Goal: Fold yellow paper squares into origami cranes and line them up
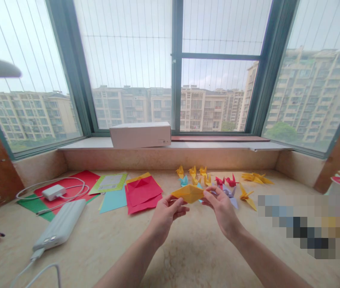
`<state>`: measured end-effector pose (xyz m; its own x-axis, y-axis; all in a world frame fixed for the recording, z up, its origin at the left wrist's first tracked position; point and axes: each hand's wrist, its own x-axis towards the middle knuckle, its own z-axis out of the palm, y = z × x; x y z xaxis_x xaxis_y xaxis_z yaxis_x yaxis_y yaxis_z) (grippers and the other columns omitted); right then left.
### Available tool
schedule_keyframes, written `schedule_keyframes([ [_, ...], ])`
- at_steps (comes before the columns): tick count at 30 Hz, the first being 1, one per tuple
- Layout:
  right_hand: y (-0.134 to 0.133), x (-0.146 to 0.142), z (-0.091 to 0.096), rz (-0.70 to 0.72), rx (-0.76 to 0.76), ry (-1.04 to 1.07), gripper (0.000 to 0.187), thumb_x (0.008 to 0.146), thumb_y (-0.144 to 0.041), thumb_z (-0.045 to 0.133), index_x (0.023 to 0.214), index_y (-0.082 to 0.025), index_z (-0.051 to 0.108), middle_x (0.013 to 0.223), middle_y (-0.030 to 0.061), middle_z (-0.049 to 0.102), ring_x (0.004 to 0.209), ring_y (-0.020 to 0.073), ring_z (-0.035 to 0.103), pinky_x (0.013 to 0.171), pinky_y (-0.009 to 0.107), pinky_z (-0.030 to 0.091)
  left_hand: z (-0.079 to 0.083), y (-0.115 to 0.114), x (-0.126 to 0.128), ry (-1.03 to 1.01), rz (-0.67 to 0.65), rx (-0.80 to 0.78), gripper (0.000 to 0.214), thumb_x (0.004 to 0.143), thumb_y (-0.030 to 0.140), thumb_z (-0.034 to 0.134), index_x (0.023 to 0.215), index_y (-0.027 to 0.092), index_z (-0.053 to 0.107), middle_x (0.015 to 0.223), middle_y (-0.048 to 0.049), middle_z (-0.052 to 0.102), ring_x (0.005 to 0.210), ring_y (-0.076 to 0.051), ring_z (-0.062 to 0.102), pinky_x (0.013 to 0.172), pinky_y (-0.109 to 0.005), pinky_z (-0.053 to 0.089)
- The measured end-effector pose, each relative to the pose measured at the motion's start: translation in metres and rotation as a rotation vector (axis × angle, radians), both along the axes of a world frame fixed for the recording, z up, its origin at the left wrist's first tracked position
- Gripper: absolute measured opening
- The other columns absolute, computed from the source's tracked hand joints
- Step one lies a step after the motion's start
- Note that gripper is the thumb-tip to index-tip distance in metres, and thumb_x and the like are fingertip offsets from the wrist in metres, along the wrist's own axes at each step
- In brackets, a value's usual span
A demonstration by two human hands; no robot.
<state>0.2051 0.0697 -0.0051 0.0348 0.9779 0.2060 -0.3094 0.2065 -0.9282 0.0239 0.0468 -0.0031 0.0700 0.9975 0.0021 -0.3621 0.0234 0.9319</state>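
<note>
A folded yellow origami paper [190, 193], long and diamond-shaped, is held level above the stone counter. My left hand [170, 211] pinches its left point between thumb and fingers. At the opposite point, my right hand [220, 204] grips it the same way. Behind the paper stand several small folded paper cranes: yellow ones [193, 172], a light blue one [183, 181], red ones [231, 181] and a purple one [231, 194]. My hands partly hide some of them. A larger yellow crane [247, 197] lies to the right of my right hand.
Red paper sheets [144, 194] and light blue paper [113, 200] lie left of my hands. A white power bank [60, 224] with cables and a white charger [53, 192] rest farther left. On the sill sits a white box [140, 135]. A blurred-out patch [304, 228] covers something at right.
</note>
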Motion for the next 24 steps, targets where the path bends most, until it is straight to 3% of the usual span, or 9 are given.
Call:
schedule_keyframes([
  [6,-0.006,-0.004,0.002,0.065,0.051,-0.138,0.045,0.074,-0.049,0.076,0.103,-0.017,0.062,0.086,0.0070,0.076,0.074,0.0254,0.073,0.069,0.036,0.052,-0.002,0.001,0.001,-0.112,0.123,0.031,0.042,0.070,0.036,0.082,0.098,0.015,0.060,0.093,-0.0094,0.073,0.068,-0.014,0.070,0.071,-0.026,0.054],
  [11,-0.010,-0.008,0.001,0.100,0.072,-0.169,0.042,0.075,-0.047,0.075,0.104,-0.020,0.061,0.079,0.0043,0.076,0.076,0.0252,0.073,0.073,0.037,0.052,0.000,0.000,0.002,-0.057,0.237,0.086,0.061,0.066,0.039,0.083,0.112,0.017,0.050,0.077,-0.0023,0.072,0.064,-0.015,0.069,0.068,-0.027,0.052],
  [13,-0.012,-0.009,-0.001,0.157,0.068,-0.187,0.041,0.076,-0.046,0.074,0.104,-0.020,0.060,0.082,0.0049,0.076,0.078,0.0250,0.073,0.076,0.038,0.053,0.000,0.000,0.001,-0.019,0.273,0.120,0.059,0.066,0.041,0.082,0.111,0.017,0.051,0.074,-0.0012,0.072,0.064,-0.015,0.068,0.067,-0.026,0.051],
  [17,-0.013,-0.010,-0.004,0.235,0.083,-0.235,0.040,0.079,-0.044,0.073,0.107,-0.020,0.058,0.088,0.0067,0.077,0.079,0.0234,0.073,0.078,0.038,0.053,0.000,0.000,0.001,0.076,0.253,0.152,0.041,0.072,0.042,0.078,0.095,0.014,0.059,0.083,-0.0068,0.074,0.072,-0.016,0.067,0.068,-0.027,0.051],
  [24,-0.012,-0.010,-0.004,0.138,0.105,-0.264,0.037,0.080,-0.046,0.071,0.103,-0.018,0.061,0.085,0.0071,0.076,0.080,0.0232,0.072,0.070,0.032,0.054,0.001,-0.005,0.008,0.108,0.131,0.174,0.041,0.070,0.036,0.080,0.098,0.015,0.057,0.083,-0.0071,0.073,0.076,-0.019,0.068,0.070,-0.031,0.053],
])
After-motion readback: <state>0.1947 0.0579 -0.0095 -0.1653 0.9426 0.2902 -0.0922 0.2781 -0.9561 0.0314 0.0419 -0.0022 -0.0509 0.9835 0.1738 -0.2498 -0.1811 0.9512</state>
